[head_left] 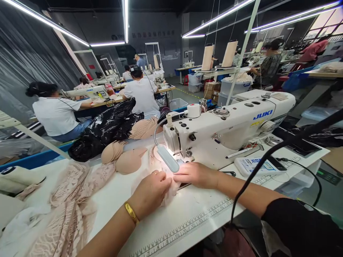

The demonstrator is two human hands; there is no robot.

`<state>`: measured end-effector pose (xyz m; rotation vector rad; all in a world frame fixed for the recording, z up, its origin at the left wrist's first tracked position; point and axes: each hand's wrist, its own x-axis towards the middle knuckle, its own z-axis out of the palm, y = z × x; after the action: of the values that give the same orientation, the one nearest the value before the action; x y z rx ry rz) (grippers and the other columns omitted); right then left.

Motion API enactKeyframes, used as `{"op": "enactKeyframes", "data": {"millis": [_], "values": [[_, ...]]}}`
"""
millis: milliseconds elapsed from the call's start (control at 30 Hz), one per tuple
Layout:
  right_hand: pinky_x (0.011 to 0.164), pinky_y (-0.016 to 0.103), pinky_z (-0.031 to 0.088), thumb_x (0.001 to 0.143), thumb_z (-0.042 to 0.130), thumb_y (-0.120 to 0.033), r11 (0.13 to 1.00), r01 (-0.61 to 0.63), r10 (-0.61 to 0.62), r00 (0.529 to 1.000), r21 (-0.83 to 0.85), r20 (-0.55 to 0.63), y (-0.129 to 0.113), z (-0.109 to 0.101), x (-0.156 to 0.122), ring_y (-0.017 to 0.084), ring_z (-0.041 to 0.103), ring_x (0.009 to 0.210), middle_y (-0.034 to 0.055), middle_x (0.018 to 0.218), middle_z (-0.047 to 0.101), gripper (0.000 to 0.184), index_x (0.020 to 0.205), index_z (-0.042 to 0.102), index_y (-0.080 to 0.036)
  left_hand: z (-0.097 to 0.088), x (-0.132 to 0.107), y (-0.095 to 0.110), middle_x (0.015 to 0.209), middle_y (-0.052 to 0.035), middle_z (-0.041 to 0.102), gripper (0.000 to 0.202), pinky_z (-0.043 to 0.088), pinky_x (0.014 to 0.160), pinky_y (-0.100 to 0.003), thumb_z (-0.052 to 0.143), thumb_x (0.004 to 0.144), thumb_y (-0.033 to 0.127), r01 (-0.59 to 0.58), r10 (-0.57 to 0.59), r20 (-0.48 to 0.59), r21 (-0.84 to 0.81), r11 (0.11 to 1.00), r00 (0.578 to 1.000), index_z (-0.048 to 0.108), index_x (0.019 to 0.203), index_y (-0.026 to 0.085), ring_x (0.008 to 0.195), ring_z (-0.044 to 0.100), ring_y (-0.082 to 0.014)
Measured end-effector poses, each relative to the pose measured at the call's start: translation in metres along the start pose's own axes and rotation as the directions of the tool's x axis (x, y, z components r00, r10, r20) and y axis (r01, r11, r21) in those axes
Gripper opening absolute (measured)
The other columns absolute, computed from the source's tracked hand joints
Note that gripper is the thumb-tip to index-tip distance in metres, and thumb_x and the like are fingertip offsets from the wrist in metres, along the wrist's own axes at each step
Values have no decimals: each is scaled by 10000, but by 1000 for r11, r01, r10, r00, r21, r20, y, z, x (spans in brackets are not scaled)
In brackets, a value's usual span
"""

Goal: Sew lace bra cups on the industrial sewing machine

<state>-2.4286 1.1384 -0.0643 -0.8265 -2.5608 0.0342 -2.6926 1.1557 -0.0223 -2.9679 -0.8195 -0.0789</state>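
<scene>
A white JUKI sewing machine stands on the white table. Under its small lamp lies a piece of pale pink lace fabric. My left hand, with a gold bracelet and a ring, rests on the lace with fingers curled down on it. My right hand lies on the same lace just in front of the needle, fingers pressed together and stretched toward the left hand. Pink bra cups sit to the left of the machine head.
A heap of pink lace covers the table's left side. A black plastic bag lies behind the cups. A black cable crosses in front of the machine. Other people sew at benches behind, and thread cones stand on a rack.
</scene>
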Motion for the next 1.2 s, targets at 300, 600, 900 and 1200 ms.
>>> {"op": "enactKeyframes", "data": {"millis": [300, 600, 900, 1200], "values": [[727, 309, 376, 1038, 510, -93, 999, -27, 25, 999, -45, -26, 4, 1, -11, 196, 534, 841, 58, 1052, 723, 265, 1046, 743, -220, 18, 6, 8, 798, -49, 623, 331, 439, 634, -334, 426, 1022, 104, -114, 100, -328, -21, 993, 939, 560, 742, 218, 695, 530, -197], [731, 302, 371, 1008, 538, -79, 997, -73, 73, 997, 9, -8, 6, 1, -15, 188, 503, 818, 38, 991, 697, 248, 1072, 738, -211, 22, 11, 9, 687, -13, 454, 308, 267, 551, -306, 430, 920, -20, -98, 88, -412, -5, 995, 907, 665, 907, 178, 645, 381, -196], [728, 310, 356, 952, 540, -42, 994, -102, 101, 995, -34, -7, 2, 2, -11, 187, 445, 770, 41, 985, 672, 298, 1089, 742, -213, 25, 11, 7, 744, -27, 492, 278, 332, 548, -275, 450, 937, 17, -69, 53, -455, -20, 997, 889, 677, 923, 178, 662, 425, -194], [688, 307, 318, 929, 558, -40, 993, -109, 108, 994, -48, -27, 0, 3, -11, 189, 429, 773, 38, 959, 638, 291, 1062, 745, -218, 26, 14, 8, 874, -70, 680, 237, 532, 829, -394, 454, 966, 30, -175, 150, -478, -9, 985, 865, 634, 1025, 172, 871, 597, -255]]}}
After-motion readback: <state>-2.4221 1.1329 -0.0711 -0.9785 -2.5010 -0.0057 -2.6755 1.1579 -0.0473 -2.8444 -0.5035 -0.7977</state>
